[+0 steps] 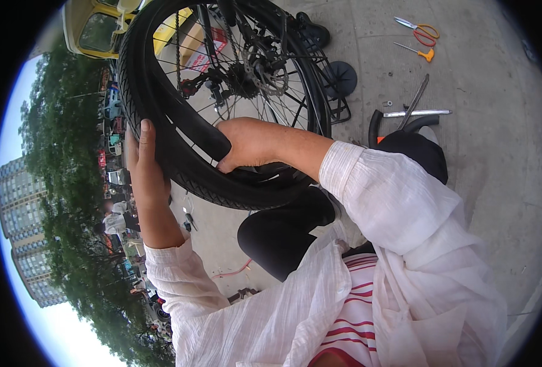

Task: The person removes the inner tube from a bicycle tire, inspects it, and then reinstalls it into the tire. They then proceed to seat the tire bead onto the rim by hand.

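A bicycle wheel with a black tyre (213, 188) stands in front of me, and the tyre sits partly apart from the rim. A flat black inner tube (194, 125) hangs loose between tyre and spokes. My right hand (245, 144) reaches into that gap, its fingers closed round the tube; some fingertips are hidden. Against the tyre's outer tread on the left rests my left hand (145, 156), fingers stretched out and pointing up. Near the wheel's middle show the gear cassette (244, 79) and a brake disc (268, 74).
Scissors (418, 30) and an orange-handled tool (427, 55) lie on the concrete at the upper right. Closer are a metal bar tool (418, 112) and a long thin tool (418, 98). A yellow vehicle (96, 30) stands at the upper left.
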Tool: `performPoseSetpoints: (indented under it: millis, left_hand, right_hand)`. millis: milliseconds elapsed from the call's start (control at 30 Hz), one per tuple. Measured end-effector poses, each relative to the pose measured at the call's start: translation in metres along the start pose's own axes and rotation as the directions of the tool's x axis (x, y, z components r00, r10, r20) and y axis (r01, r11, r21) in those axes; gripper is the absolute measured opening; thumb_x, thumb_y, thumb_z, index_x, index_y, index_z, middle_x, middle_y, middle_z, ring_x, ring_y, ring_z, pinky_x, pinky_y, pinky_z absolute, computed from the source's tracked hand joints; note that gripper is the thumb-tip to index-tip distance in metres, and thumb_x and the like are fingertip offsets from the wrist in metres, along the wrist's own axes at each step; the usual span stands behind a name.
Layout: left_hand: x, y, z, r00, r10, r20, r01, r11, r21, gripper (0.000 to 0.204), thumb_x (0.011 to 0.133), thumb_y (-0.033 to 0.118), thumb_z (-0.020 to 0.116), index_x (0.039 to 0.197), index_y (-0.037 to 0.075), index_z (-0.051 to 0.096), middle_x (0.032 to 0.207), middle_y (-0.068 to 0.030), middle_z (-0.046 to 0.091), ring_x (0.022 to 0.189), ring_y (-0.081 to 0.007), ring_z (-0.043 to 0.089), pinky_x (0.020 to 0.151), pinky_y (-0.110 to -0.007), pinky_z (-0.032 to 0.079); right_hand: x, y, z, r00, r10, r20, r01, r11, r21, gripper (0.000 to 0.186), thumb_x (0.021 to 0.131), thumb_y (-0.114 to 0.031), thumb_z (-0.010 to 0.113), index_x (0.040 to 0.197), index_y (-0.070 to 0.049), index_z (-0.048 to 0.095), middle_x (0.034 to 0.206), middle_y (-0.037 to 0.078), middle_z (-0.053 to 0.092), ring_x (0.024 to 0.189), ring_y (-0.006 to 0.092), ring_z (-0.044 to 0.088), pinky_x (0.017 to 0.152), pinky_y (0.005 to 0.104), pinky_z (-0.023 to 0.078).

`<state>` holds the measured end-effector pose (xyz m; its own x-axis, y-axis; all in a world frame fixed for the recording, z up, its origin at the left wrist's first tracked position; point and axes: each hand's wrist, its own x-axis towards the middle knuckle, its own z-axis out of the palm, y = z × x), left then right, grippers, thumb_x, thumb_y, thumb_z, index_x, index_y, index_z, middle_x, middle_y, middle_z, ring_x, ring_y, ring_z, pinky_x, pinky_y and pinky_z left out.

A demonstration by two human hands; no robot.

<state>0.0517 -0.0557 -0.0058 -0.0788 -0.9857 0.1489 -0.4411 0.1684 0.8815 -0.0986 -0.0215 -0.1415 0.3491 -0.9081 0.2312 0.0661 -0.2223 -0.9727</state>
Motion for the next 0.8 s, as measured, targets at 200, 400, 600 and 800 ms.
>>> performPoseSetpoints:
  millis: [200,400,600,800]
  left_hand:
    - [-0.003,0.006,0.008,0.993,0.01,-0.12,0.001,0.996,0.091,0.054,0.096,0.035,0.063,0.136,0.001,0.049,0.107,-0.0093,0.066,0.086,-0.0165,0.066,0.066,-0.028,0.055]
    - [-0.003,0.007,0.008,0.983,0.161,-0.084,-0.144,0.974,0.177,0.054,0.097,0.026,0.062,0.139,-0.002,0.043,0.118,-0.0128,0.062,0.098,-0.0177,0.064,0.077,-0.029,0.054]
    - [-0.055,0.016,0.037,0.754,0.649,0.103,-0.644,0.7,0.308,0.054,0.101,0.017,0.054,0.146,-0.004,0.034,0.146,-0.0206,0.043,0.136,-0.0274,0.043,0.113,-0.041,0.031]
    - [-0.114,-0.001,0.064,0.985,0.158,0.076,-0.144,0.976,-0.164,0.061,0.105,0.027,0.042,0.151,-0.006,0.021,0.156,-0.0234,0.028,0.148,-0.0303,0.024,0.12,-0.043,0.019]
  right_hand:
    - [-0.003,0.01,0.013,0.995,-0.09,-0.049,0.094,0.993,0.073,0.046,0.073,-0.011,0.073,0.113,0.006,0.057,0.104,0.022,0.067,0.1,0.0342,0.065,0.087,0.0376,0.05]
    - [-0.012,0.017,0.023,0.977,-0.095,-0.19,0.092,0.996,-0.022,0.034,0.076,-0.007,0.066,0.108,0.003,0.061,0.1,0.024,0.067,0.098,0.0392,0.064,0.085,0.042,0.05]
    - [-0.032,0.025,-0.009,0.94,0.046,-0.338,-0.072,0.995,-0.065,0.029,0.073,-0.002,0.061,0.102,0.001,0.066,0.093,0.023,0.067,0.09,0.0377,0.066,0.08,0.0428,0.051]
    - [-0.054,0.006,-0.035,0.99,0.076,-0.123,-0.082,0.995,-0.049,0.035,0.069,-0.008,0.064,0.103,0.003,0.066,0.088,0.021,0.067,0.083,0.034,0.067,0.077,0.0395,0.051]
